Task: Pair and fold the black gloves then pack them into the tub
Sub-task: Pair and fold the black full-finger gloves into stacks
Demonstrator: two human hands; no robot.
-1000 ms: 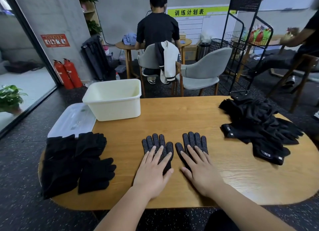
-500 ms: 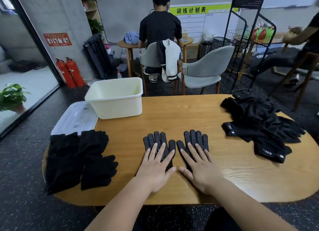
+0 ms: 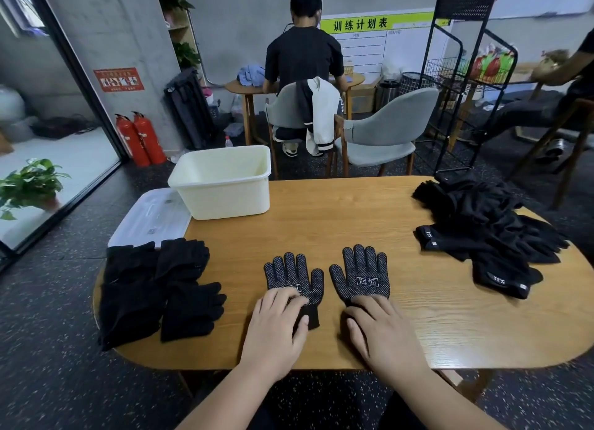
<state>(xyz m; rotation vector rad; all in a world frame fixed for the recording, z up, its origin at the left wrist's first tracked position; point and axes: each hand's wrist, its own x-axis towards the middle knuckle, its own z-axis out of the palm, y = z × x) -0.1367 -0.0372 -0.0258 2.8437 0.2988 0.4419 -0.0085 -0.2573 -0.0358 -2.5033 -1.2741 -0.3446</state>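
Observation:
Two black gloves with white grip dots lie flat side by side on the wooden table (image 3: 321, 211), fingers pointing away from me. My left hand (image 3: 276, 326) holds the cuff end of the left dotted glove (image 3: 291, 277), fingers curled and thumb on the cuff. With bent fingers, my right hand (image 3: 379, 326) holds the cuff of the right dotted glove (image 3: 361, 275) and hides it. The cream tub (image 3: 221, 185) stands at the table's far left, with nothing seen inside. More plain black gloves (image 3: 154, 288) lie on the left, and a loose heap of black gloves (image 3: 482, 230) sits at the right.
A clear lid (image 3: 151, 217) lies beside the tub at the table's left edge. Two grey chairs (image 3: 379, 137) stand beyond the table, and a person sits there with their back to me. A black wire rack (image 3: 463, 75) stands at the right.
Both hands have slid back toward me from the gloves' palms to the cuffs, and their fingers have curled. The printed palms now show.

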